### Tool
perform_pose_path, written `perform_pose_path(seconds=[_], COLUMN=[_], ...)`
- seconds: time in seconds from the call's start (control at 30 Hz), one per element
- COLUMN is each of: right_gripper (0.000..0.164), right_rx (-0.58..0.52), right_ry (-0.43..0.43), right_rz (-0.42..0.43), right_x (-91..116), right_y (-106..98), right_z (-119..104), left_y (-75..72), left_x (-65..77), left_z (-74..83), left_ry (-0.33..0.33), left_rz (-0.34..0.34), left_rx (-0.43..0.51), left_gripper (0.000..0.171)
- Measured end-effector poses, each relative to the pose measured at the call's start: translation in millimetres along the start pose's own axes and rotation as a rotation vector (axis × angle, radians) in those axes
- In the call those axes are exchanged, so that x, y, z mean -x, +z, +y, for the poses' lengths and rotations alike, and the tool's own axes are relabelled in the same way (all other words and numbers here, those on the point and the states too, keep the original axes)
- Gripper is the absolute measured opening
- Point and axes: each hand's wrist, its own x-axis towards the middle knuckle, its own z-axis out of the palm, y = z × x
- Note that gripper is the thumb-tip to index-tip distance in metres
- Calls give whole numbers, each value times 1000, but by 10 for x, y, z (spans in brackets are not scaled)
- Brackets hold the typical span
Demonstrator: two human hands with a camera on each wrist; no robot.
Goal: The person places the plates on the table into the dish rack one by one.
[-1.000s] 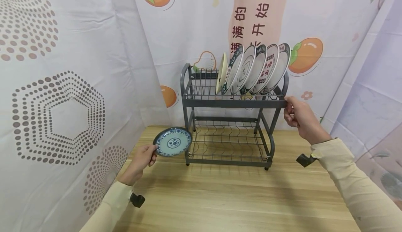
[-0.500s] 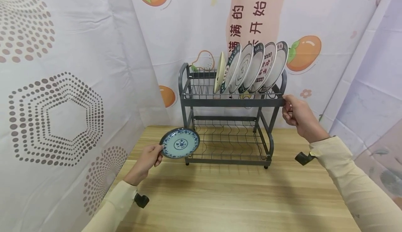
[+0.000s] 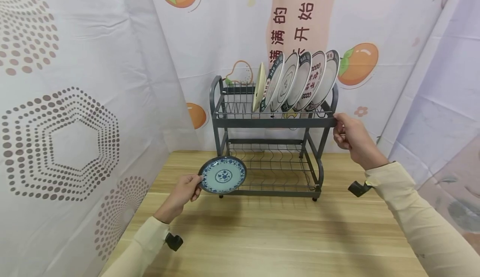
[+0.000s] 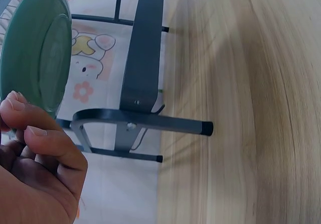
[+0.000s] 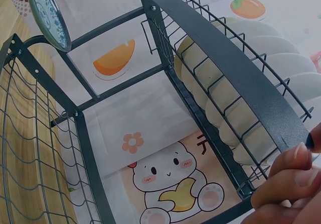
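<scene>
My left hand (image 3: 183,193) pinches the left rim of a small blue-and-white patterned plate (image 3: 223,175). The plate is held tilted, face up, before the lower left corner of a dark metal two-tier dish rack (image 3: 273,123); its green underside (image 4: 40,48) shows in the left wrist view. At the rack's upper right front corner, my right hand (image 3: 354,137) grips the front bar with thumb and curled fingers. Several white plates (image 3: 300,81) with printed rims stand on edge in the upper tier's right part, a cream plate (image 3: 258,87) leftmost among them.
The rack stands on a light wooden table (image 3: 255,235), its lower wire tier (image 3: 277,170) bearing no dishes. A printed curtain (image 3: 240,23) hangs right behind it, with another curtain (image 3: 75,143) along the left side. Wire slots (image 3: 238,104) show left of the cream plate.
My left hand has carried the patterned plate rightward and slightly lower, in front of the rack's left leg. My right hand keeps its grip on the rack corner; the view has shifted slightly.
</scene>
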Motion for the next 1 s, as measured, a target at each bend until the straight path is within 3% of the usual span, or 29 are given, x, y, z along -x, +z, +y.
perform_pose_path(seconds=[0.5, 0.77, 0.87, 1.0], right_gripper=[49, 60, 58, 51], right_rx=[-14, -64, -4, 153], right_ry=[-1, -1, 21, 86], right_rz=[15, -6, -4, -34], right_x=[37, 85, 121, 165], right_y=[61, 108, 154, 229], right_z=[-2, 286, 460, 669], left_y=[154, 242, 287, 343], left_x=[-47, -80, -86, -95], left_z=[69, 71, 93, 121], left_ry=[13, 20, 23, 20], left_rz=[-53, -72, -84, -87], left_rx=[-9, 2, 13, 29], left_gripper=[34, 36, 35, 34])
